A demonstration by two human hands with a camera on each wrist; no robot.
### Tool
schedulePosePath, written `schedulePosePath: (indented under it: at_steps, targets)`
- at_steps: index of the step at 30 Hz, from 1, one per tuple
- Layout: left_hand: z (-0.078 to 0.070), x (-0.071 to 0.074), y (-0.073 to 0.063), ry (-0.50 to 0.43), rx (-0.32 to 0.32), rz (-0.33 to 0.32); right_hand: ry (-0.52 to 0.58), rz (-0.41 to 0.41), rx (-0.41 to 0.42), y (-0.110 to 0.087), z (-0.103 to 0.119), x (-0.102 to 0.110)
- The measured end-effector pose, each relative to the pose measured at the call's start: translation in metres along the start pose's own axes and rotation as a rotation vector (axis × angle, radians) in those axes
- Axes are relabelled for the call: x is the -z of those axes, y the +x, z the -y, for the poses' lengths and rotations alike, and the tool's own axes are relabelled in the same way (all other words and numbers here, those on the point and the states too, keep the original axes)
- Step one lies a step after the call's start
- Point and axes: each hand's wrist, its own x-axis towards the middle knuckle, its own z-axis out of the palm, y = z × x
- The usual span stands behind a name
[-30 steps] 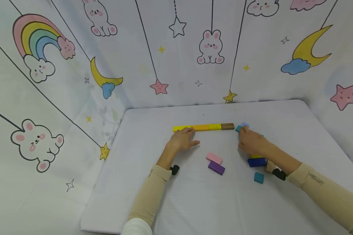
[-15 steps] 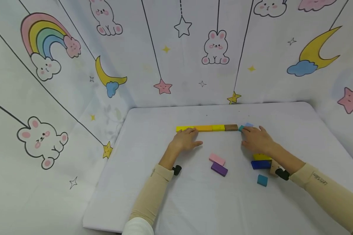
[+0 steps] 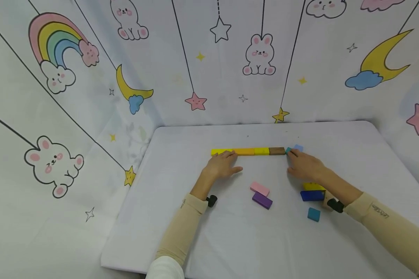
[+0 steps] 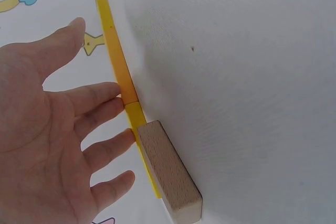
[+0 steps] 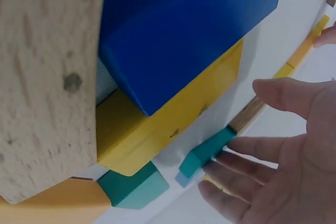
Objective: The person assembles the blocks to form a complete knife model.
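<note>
A straight row of blocks lies along the back of the table. It has a yellow block [image 3: 221,151] at the left, then an orange block [image 3: 243,152], a second yellow block [image 3: 262,151], a brown block [image 3: 277,151] and a teal block [image 3: 288,150] at the right end. My left hand [image 3: 220,166] rests its fingertips against the front side of the yellow and orange blocks, thumb held apart. With straight, spread fingers my right hand [image 5: 294,145] touches the teal block, which meets the brown one. Behind that hand a light blue block [image 3: 298,148] shows.
Below my right wrist lie a yellow block [image 3: 313,186], a dark blue block [image 3: 312,195], a bare wood block [image 5: 47,77] and a separate teal block [image 3: 313,214]. Pink [image 3: 260,189] and purple [image 3: 262,200] blocks lie mid-table. The left wrist view shows another wood block [image 4: 173,171].
My right hand has moved the teal block left against the brown block's end, and its fingers have spread. The left hand stays at the row. The head view has shifted slightly.
</note>
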Motion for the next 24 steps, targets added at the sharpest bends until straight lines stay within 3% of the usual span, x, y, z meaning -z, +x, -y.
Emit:
schedulePosePath:
  at_steps: [14, 24]
  targets:
    - [-0.0019, 0.0007, 0.001, 0.024, 0.008, 0.004, -0.015, -0.004, -0.036, 0.0044, 0.005, -0.0065]
    - [-0.002, 0.0001, 0.0014, 0.023, 0.012, 0.002, -0.044, -0.061, -0.034, 0.0069, 0.0048, -0.009]
